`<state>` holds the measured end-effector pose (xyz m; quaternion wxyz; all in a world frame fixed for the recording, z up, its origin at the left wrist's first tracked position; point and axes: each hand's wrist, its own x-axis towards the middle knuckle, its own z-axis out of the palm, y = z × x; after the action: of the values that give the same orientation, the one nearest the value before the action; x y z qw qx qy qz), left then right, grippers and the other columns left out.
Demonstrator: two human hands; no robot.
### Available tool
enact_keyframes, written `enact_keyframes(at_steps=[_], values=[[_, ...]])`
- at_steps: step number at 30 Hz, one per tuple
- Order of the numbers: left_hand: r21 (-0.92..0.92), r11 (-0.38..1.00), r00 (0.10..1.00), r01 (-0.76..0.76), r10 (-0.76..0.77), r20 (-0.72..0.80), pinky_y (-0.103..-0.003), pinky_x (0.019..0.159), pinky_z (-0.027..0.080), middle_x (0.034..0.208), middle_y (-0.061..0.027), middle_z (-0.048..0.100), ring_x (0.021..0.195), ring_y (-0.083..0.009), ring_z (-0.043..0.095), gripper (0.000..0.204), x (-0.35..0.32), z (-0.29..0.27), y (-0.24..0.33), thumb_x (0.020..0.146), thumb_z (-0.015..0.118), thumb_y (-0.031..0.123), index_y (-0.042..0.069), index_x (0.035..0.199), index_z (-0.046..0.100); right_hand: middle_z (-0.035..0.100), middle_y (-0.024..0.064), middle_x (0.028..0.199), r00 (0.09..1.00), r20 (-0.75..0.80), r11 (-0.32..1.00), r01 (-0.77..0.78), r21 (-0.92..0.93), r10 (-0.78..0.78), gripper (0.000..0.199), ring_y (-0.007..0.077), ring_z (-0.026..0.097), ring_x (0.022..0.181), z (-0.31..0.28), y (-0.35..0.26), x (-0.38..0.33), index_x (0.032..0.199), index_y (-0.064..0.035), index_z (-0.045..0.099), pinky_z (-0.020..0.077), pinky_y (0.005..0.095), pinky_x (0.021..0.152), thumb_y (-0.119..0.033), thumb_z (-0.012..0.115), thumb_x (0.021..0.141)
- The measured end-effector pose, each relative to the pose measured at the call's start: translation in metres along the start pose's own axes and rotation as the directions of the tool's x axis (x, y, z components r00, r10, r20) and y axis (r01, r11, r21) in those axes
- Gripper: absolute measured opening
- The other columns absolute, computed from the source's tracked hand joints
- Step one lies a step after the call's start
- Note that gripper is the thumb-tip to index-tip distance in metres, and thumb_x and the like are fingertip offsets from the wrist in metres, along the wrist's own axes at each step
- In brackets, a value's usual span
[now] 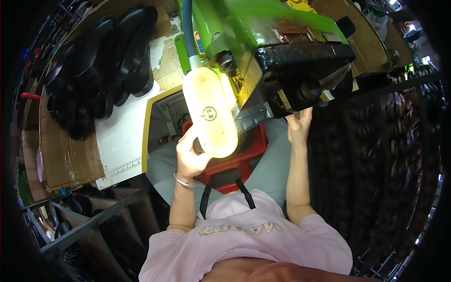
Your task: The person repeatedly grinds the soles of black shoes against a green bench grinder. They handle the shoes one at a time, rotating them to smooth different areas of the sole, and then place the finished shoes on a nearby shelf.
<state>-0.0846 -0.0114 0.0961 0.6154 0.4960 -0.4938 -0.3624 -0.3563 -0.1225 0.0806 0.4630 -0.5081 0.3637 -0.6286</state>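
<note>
My left hand point(190, 159) is curled around a small dark thing point(198, 144), mostly hidden behind a glowing oblong lamp point(211, 113). A silver bangle circles that wrist. My right hand point(299, 128) reaches up to the underside of a green machine point(263, 26) with a black, worn head point(305, 58). Its thumb and fingers bend together there, and their tips and whatever they hold are hidden by the machine. Between the hands a dark metal arm point(251, 122) of the machine runs behind the lamp.
Black shoes point(101, 61) are heaped on a cardboard-lined white table point(124, 127) with a yellow edge to my left. A red stool point(235, 164) stands between my knees. Racks of shoes point(376, 164) fill the right side; divided shelving point(94, 221) stands at lower left.
</note>
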Motion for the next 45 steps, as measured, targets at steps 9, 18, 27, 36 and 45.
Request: enact_keyframes(at_steps=[9,18,27,36,45], values=[[0.042,0.998,0.999,-0.047,0.046,0.025,-0.03,0.074,0.047,0.087,-0.0086,0.058,0.081,-0.0195,0.056,0.045,-0.002,-0.03,0.003,0.058,0.085,0.0,-0.002,0.094,0.059,0.05,0.0106,0.126,0.999,-0.037,0.998,-0.023,0.065,0.025,0.083,0.0189,0.054,0.11,0.029,0.02,-0.008,0.139,0.0013,0.039,0.0468,0.0322,0.092,-0.018,0.085,0.073],[-0.193,0.98,0.999,-0.037,0.044,0.03,-0.032,0.079,0.045,0.089,-0.0094,0.059,0.086,-0.0213,0.056,0.045,-0.005,-0.081,-0.056,0.066,0.088,0.019,0.0,0.093,0.057,0.053,0.0102,0.118,0.978,-0.034,0.977,0.202,-0.072,-0.205,0.064,0.0201,0.056,0.101,0.071,0.022,-0.024,0.114,0.0053,0.061,0.0475,0.0321,0.086,-0.02,0.09,0.063],[0.255,0.956,0.964,0.144,-0.194,0.181,-0.035,0.094,0.048,0.101,-0.0152,0.069,0.097,-0.0252,0.066,0.032,0.03,-0.037,-0.081,0.065,0.077,0.001,0.0,0.095,0.067,0.067,0.0096,0.1,0.826,0.15,0.65,0.528,-0.547,-0.544,0.051,0.0281,0.06,0.093,0.1,-0.015,-0.03,0.099,0.0003,0.069,0.0474,0.0393,0.084,-0.017,0.088,0.055],[-0.115,0.989,0.993,-0.09,0.08,-0.09,-0.028,0.078,0.051,0.094,-0.007,0.068,0.086,-0.0153,0.063,0.027,0.015,0.063,-0.078,0.074,0.078,-0.001,-0.003,0.098,0.065,0.068,0.0087,0.1,0.939,0.065,0.875,0.34,-0.345,-0.339,0.047,0.0248,0.062,0.094,0.079,0.015,-0.03,0.104,0.0004,0.067,0.0484,0.0347,0.083,-0.01,0.085,0.061],[-0.568,0.823,0.937,-0.009,-0.192,-0.292,-0.026,0.076,0.048,0.094,-0.0039,0.067,0.082,-0.0113,0.061,0.031,-0.006,0.112,-0.075,0.075,0.082,0.008,-0.001,0.1,0.066,0.047,0.0055,0.136,0.849,0.188,0.595,-0.488,0.638,0.494,0.057,0.0221,0.046,0.124,-0.003,0.139,-0.052,0.14,-0.0154,0.04,0.0406,0.0455,0.101,-0.007,0.061,0.088]])
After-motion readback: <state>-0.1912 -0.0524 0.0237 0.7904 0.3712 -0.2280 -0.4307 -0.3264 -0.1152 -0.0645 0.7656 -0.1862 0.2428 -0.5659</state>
